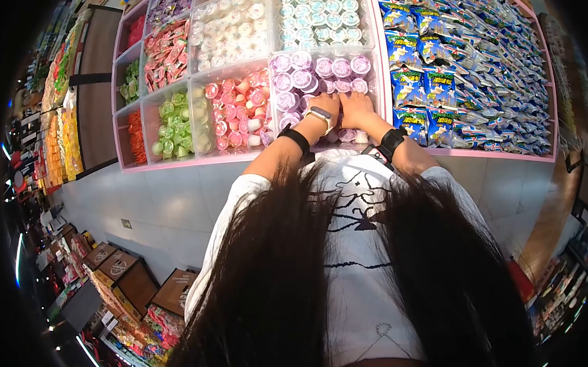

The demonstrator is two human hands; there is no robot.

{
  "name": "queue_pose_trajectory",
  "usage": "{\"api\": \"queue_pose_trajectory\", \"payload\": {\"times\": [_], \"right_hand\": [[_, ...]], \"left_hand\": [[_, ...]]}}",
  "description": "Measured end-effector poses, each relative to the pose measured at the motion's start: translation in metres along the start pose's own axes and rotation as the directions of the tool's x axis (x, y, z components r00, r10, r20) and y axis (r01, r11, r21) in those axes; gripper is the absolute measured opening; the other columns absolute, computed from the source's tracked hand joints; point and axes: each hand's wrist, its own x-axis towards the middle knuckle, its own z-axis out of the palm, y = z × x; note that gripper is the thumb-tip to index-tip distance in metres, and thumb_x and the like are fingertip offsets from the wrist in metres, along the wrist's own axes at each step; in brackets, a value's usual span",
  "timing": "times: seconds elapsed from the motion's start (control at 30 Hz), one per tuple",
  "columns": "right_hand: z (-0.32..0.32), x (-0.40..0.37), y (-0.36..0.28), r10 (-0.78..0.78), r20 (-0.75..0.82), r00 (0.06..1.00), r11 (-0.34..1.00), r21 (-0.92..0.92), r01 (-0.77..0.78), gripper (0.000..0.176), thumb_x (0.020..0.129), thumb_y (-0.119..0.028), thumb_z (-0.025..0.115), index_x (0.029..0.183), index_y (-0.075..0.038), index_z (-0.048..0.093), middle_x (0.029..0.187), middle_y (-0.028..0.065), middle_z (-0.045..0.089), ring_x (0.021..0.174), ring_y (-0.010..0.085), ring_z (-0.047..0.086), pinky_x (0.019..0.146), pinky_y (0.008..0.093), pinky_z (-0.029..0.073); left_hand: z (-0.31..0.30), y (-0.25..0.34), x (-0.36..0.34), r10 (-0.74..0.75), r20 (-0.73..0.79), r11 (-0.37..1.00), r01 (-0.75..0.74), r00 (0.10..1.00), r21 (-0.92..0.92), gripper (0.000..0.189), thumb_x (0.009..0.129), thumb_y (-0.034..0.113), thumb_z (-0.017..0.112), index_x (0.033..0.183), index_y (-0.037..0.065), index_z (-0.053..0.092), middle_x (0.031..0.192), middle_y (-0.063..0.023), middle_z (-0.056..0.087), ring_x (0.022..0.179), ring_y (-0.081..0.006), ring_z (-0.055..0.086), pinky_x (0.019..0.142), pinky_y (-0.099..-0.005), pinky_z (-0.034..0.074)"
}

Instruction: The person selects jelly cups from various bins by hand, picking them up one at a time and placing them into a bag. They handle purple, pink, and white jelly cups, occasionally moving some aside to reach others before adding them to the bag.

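Grey tiled floor, brown crates.

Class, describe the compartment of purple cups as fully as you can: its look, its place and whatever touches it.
The compartment has clear, plastic-looking walls and sits at the display's near edge, beside the blue packets. Small, round purple cups with shiny tops lie jumbled inside. The left hand and right hand reach in; their fingertips are hard to make out.

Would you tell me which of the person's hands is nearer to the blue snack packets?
The right hand. It is among the purple-topped cups, on the side towards the blue snack packets. The left hand is just left of it, farther from them.
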Motion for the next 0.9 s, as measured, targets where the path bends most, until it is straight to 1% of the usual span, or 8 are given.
{"api": "queue_pose_trajectory", "payload": {"times": [0.13, 0.23, 0.43, 0.53, 0.63, 0.73, 0.77, 0.9], "right_hand": [[0.002, 0.001, 0.0, -0.029, -0.027, 0.999, 0.999, 0.023, 0.03, 0.075, 0.052, -0.032, 0.073, 0.115, -0.012, 0.038, 0.106, 0.0181, 0.049, 0.102, 0.0338, 0.048, 0.084, 0.0418, 0.039], [-0.008, -0.001, -0.001, 0.006, 0.067, 0.998, 1.0, 0.03, -0.008, 0.071, 0.055, -0.032, 0.072, 0.114, -0.01, 0.039, 0.11, 0.0168, 0.051, 0.104, 0.0301, 0.049, 0.086, 0.0402, 0.039], [-0.023, -0.009, -0.003, 0.062, 0.146, 0.987, 0.995, 0.074, -0.073, 0.075, 0.052, -0.027, 0.075, 0.114, -0.007, 0.038, 0.106, 0.0141, 0.055, 0.101, 0.0295, 0.052, 0.084, 0.0407, 0.04], [-0.02, -0.008, -0.002, 0.024, 0.143, 0.989, 0.995, 0.093, -0.038, 0.077, 0.051, -0.026, 0.076, 0.115, -0.008, 0.037, 0.103, 0.0131, 0.057, 0.099, 0.0285, 0.054, 0.081, 0.0409, 0.042], [-0.02, -0.01, 0.001, -0.041, 0.128, 0.991, 0.993, 0.111, 0.026, 0.075, 0.051, -0.028, 0.075, 0.115, -0.01, 0.04, 0.103, 0.0111, 0.058, 0.097, 0.0266, 0.055, 0.079, 0.0412, 0.044], [-0.02, -0.014, -0.002, -0.043, 0.217, 0.975, 0.998, 0.057, 0.031, 0.072, 0.052, -0.029, 0.074, 0.115, -0.012, 0.043, 0.102, 0.0098, 0.059, 0.095, 0.0257, 0.056, 0.078, 0.0401, 0.045], [-0.019, -0.015, -0.001, -0.046, 0.225, 0.973, 0.999, 0.039, 0.038, 0.07, 0.053, -0.03, 0.074, 0.113, -0.012, 0.045, 0.1, 0.0096, 0.059, 0.094, 0.0257, 0.057, 0.077, 0.0395, 0.046], [-0.017, -0.018, -0.003, -0.101, 0.237, 0.966, 0.993, -0.032, 0.112, 0.061, 0.053, -0.031, 0.074, 0.106, -0.011, 0.053, 0.094, 0.0088, 0.061, 0.089, 0.0259, 0.059, 0.074, 0.0379, 0.048]], "left_hand": [[-0.003, -0.002, -0.001, 0.048, 0.055, 0.999, -0.049, 0.997, 0.023, 0.046, 0.071, 0.026, 0.061, 0.109, 0.005, 0.048, 0.102, -0.0191, 0.052, 0.093, -0.0302, 0.056, 0.076, -0.0399, 0.046], [-0.001, -0.003, -0.001, 0.066, 0.064, 0.998, -0.067, 0.996, 0.013, 0.043, 0.072, 0.026, 0.06, 0.109, 0.008, 0.052, 0.105, -0.0184, 0.052, 0.096, -0.0299, 0.055, 0.078, -0.0401, 0.045], [-0.016, -0.001, -0.01, 0.145, 0.094, 0.984, -0.153, 0.985, 0.089, 0.039, 0.069, 0.029, 0.062, 0.101, 0.009, 0.059, 0.111, -0.0107, 0.051, 0.101, -0.0283, 0.047, 0.085, -0.0382, 0.036], [-0.012, -0.002, -0.01, 0.199, 0.064, 0.973, -0.205, 0.978, 0.109, 0.041, 0.067, 0.033, 0.064, 0.101, 0.011, 0.06, 0.109, -0.0091, 0.052, 0.101, -0.027, 0.044, 0.085, -0.0365, 0.033], [-0.017, -0.001, -0.014, 0.193, 0.071, 0.976, -0.199, 0.979, 0.084, 0.041, 0.064, 0.032, 0.064, 0.1, 0.012, 0.061, 0.106, -0.0095, 0.053, 0.102, -0.0266, 0.043, 0.085, -0.0364, 0.033], [-0.019, -0.002, -0.016, 0.196, 0.028, 0.978, -0.197, 0.98, 0.062, 0.042, 0.062, 0.03, 0.064, 0.1, 0.012, 0.061, 0.106, -0.0092, 0.053, 0.101, -0.0268, 0.044, 0.084, -0.0366, 0.033], [-0.022, -0.004, -0.017, 0.21, 0.02, 0.977, -0.21, 0.978, 0.044, 0.04, 0.061, 0.025, 0.063, 0.1, 0.014, 0.061, 0.105, -0.0089, 0.053, 0.1, -0.0271, 0.044, 0.084, -0.0373, 0.033], [-0.024, -0.007, -0.021, 0.182, -0.004, 0.983, -0.182, 0.983, 0.015, 0.035, 0.061, 0.023, 0.061, 0.095, 0.019, 0.063, 0.101, -0.0086, 0.054, 0.099, -0.0271, 0.044, 0.084, -0.0384, 0.033]]}}
